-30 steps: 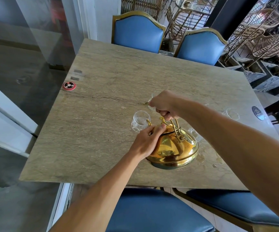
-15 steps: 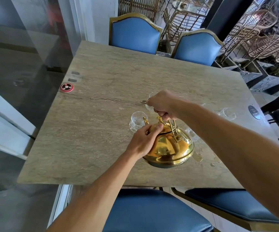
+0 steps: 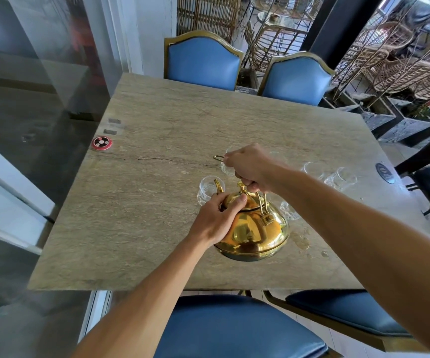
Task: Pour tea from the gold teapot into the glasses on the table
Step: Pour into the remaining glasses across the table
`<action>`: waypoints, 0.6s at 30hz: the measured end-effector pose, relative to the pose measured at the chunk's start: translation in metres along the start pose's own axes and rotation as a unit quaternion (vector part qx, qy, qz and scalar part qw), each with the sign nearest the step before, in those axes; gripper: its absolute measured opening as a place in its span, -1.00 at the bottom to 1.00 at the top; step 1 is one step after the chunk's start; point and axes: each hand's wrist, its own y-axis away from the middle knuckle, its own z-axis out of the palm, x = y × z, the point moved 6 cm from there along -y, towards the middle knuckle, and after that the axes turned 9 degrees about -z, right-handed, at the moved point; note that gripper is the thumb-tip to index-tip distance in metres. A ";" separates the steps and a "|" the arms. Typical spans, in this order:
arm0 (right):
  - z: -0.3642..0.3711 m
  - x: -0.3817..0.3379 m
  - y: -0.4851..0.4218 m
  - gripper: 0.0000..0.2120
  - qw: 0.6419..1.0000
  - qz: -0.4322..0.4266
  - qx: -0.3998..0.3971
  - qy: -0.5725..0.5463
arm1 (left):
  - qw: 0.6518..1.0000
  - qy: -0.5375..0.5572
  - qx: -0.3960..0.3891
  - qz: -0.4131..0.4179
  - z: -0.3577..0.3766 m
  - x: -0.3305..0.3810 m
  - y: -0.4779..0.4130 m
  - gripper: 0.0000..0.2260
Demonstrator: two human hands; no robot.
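Note:
The gold teapot (image 3: 257, 233) is held just above the stone table (image 3: 157, 202), tilted away from me. My right hand (image 3: 250, 167) grips its upright handle from above. My left hand (image 3: 216, 218) presses on the lid and left side of the pot. The spout (image 3: 218, 186) points into a small clear glass (image 3: 207, 188) just beyond it. Another glass (image 3: 228, 167) is half hidden behind my right hand, one glass (image 3: 290, 210) stands right of the pot, and two more (image 3: 340, 178) stand further right.
A red call button (image 3: 101, 143) lies near the table's left edge, and a dark round disc (image 3: 385, 172) near the right edge. Wet spots (image 3: 301, 241) mark the table right of the pot. Blue chairs (image 3: 203, 62) stand at the far side and below me.
The teapot has stayed by the near glass, its spout still over it. Both hands keep their hold; the pot's tilt has changed slightly.

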 end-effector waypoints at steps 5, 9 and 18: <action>-0.011 -0.004 0.014 -0.66 0.999 -0.018 0.012 -0.031 | 1.000 -0.019 0.002 0.011 0.000 0.013 0.007 -0.52; -0.025 -0.010 0.023 -0.75 0.998 -0.030 0.024 -0.042 | 0.999 -0.022 0.010 0.035 0.003 0.029 0.011 -0.62; -0.075 -0.031 0.023 -0.80 0.996 -0.056 0.061 -0.039 | 0.997 -0.018 0.015 0.073 0.018 0.077 -0.004 -0.70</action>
